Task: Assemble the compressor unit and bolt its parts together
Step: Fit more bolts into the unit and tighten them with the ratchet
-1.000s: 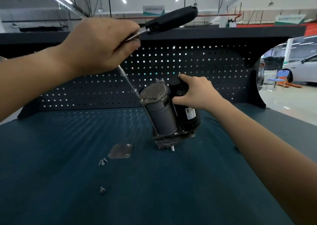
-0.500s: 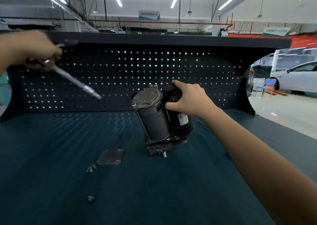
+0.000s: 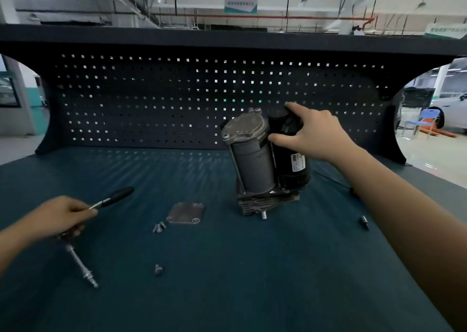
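The compressor unit [image 3: 255,167] stands upright on the bench, a grey cylinder beside a black motor with a white label. My right hand [image 3: 313,134] grips the top of the black motor. My left hand [image 3: 54,218] holds a ratchet wrench [image 3: 116,196] with a black handle low over the bench at the left; its long extension bar [image 3: 80,266] points down toward me. A flat square metal cover plate [image 3: 185,212] lies left of the compressor. Two loose bolts [image 3: 158,227] lie just beside the plate, and a third bolt [image 3: 158,269] lies nearer to me.
The bench has a dark teal mat [image 3: 227,281] and a black pegboard back wall [image 3: 177,99]. A small dark bit or socket [image 3: 364,221] lies at the right, close to my right forearm. A thin black cable [image 3: 333,180] runs behind that arm.
My left hand has taken the ratchet away from the compressor's top, swung it out to the left and brought it down low over the bench. My right hand keeps its grip on the motor.
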The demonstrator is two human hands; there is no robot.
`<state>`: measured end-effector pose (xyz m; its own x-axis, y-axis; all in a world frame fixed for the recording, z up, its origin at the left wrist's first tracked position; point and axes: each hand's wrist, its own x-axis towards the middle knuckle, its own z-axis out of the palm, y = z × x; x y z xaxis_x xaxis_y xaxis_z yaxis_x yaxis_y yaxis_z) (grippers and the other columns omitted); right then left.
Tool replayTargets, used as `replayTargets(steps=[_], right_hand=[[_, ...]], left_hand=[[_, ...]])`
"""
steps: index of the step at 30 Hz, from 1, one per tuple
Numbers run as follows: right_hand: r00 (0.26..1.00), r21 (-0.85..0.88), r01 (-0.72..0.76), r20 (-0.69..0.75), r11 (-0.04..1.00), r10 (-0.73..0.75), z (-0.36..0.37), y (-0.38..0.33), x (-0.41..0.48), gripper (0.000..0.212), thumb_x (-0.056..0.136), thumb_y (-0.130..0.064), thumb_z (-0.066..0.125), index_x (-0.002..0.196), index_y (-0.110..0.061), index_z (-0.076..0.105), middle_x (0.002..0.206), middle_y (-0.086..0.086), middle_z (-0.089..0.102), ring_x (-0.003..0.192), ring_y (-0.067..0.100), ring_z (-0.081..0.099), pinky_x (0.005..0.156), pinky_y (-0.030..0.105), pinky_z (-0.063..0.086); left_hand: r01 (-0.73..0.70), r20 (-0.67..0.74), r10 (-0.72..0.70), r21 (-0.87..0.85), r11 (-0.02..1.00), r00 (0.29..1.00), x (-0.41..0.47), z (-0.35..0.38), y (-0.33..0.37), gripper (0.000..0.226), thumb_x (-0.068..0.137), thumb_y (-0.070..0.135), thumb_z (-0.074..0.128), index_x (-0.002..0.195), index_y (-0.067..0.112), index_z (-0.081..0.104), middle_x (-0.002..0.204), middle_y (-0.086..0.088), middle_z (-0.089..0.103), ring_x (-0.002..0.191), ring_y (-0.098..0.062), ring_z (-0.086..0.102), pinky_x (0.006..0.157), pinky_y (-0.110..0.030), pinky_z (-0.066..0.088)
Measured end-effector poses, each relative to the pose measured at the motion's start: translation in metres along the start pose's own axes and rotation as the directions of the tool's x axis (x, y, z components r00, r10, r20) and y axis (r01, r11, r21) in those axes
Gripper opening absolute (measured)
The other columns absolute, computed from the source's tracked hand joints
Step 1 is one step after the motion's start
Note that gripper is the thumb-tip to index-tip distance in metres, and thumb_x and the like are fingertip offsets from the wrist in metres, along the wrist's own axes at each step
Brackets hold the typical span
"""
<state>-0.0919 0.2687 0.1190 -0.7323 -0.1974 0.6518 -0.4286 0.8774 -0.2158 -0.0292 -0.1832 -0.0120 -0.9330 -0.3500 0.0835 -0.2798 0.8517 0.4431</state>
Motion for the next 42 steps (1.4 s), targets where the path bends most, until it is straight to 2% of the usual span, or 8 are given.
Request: replayTargets(steps=[8, 12, 16, 20, 27, 31, 35, 42], right_hand=[[1.0, 0.016, -0.006, -0.009, 1.0, 0.006, -0.002, -0.004, -0.009, 0.093, 0.066, -0.082, 0.026, 0.141, -0.027, 0.034, 0.123, 0.01, 0.059, 0.116, 0.032, 0.05, 0.091, 0.038, 0.038], [0.999, 0.093, -0.037, -0.026, 0.995, 0.04, 0.005, -0.002, -0.011, 0.063, 0.086, -0.067, 0.032, 0.138, -0.031, 0.034, 0.124, 0.008, 0.055, 0.113, 0.031, 0.049, 0.086, 0.037, 0.036], [0.99, 0.618, -0.127, 0.037, 0.776, 0.133, 0.015, -0.004, -0.017, 0.046, 0.09, -0.043, 0.047, 0.133, -0.033, 0.036, 0.103, -0.017, 0.052, 0.096, 0.009, 0.05, 0.075, 0.019, 0.036], [0.969, 0.787, -0.16, 0.011, 0.596, 0.246, 0.022, -0.006, -0.019, 0.045, 0.087, -0.029, 0.056, 0.13, -0.027, 0.042, 0.113, -0.011, 0.052, 0.096, 0.003, 0.052, 0.073, 0.017, 0.039], [0.945, 0.917, -0.261, 0.179, 0.301, 0.275, 0.018, -0.01, -0.02, 0.013, 0.083, -0.025, 0.064, 0.095, -0.021, 0.065, 0.094, 0.0, 0.071, 0.088, 0.017, 0.068, 0.071, 0.029, 0.055], [0.952, 0.881, -0.307, 0.279, 0.36, 0.127, 0.005, 0.001, -0.017, 0.011, 0.077, -0.025, 0.071, 0.087, -0.022, 0.069, 0.084, -0.004, 0.074, 0.076, 0.01, 0.07, 0.059, 0.019, 0.053], [0.945, 0.809, -0.273, 0.327, 0.521, -0.011, -0.004, 0.004, -0.016, 0.022, 0.074, -0.032, 0.072, 0.095, -0.022, 0.07, 0.099, -0.002, 0.072, 0.093, 0.013, 0.068, 0.081, 0.025, 0.051], [0.997, 0.836, -0.057, 0.072, 0.546, -0.006, 0.001, -0.018, -0.063, 0.031, 0.066, -0.04, 0.074, 0.095, -0.031, 0.07, 0.09, -0.011, 0.073, 0.088, 0.002, 0.067, 0.079, 0.019, 0.051]], left_hand=[[-0.268, -0.023, 0.275, 0.164, 0.949, 0.961, -0.018, 0.021, 0.068, 0.043, 0.087, 0.023, 0.062, 0.125, 0.003, 0.055, 0.127, -0.014, 0.056, 0.113, -0.024, 0.052, 0.095, -0.026, 0.037], [-0.635, -0.316, 0.584, -0.083, 0.768, 0.747, -0.065, 0.009, 0.172, 0.073, 0.081, 0.055, 0.058, 0.14, 0.018, 0.037, 0.137, 0.012, 0.037, 0.126, -0.002, 0.033, 0.102, -0.016, 0.025], [-0.743, -0.368, 0.66, -0.154, 0.652, 0.655, -0.079, 0.003, 0.26, 0.088, 0.077, 0.06, 0.055, 0.146, 0.019, 0.021, 0.15, 0.008, 0.025, 0.126, 0.004, 0.023, 0.098, -0.012, 0.019], [-0.666, -0.297, 0.609, -0.15, 0.731, 0.735, -0.063, 0.009, 0.291, 0.086, 0.081, 0.054, 0.057, 0.145, 0.012, 0.019, 0.149, -0.003, 0.028, 0.137, -0.02, 0.025, 0.107, -0.029, 0.026], [-0.695, -0.427, 0.636, 0.024, 0.719, 0.643, -0.058, 0.023, 0.293, 0.059, 0.085, 0.051, 0.051, 0.127, 0.01, 0.042, 0.123, -0.005, 0.048, 0.121, -0.022, 0.037, 0.092, -0.023, 0.027], [-0.716, -0.499, 0.644, 0.065, 0.695, 0.58, -0.061, 0.028, 0.292, 0.06, 0.087, 0.048, 0.05, 0.131, 0.006, 0.041, 0.123, -0.006, 0.05, 0.12, -0.02, 0.039, 0.092, -0.02, 0.026], [-0.723, -0.508, 0.652, 0.08, 0.686, 0.563, -0.07, 0.028, 0.285, 0.064, 0.085, 0.049, 0.046, 0.131, 0.005, 0.04, 0.123, -0.004, 0.05, 0.119, -0.018, 0.04, 0.093, -0.019, 0.026], [-0.668, -0.454, 0.67, 0.194, 0.718, 0.588, -0.111, 0.04, 0.25, 0.079, 0.081, 0.056, 0.032, 0.137, 0.0, 0.035, 0.139, -0.011, 0.043, 0.133, -0.025, 0.035, 0.112, -0.043, 0.015]])
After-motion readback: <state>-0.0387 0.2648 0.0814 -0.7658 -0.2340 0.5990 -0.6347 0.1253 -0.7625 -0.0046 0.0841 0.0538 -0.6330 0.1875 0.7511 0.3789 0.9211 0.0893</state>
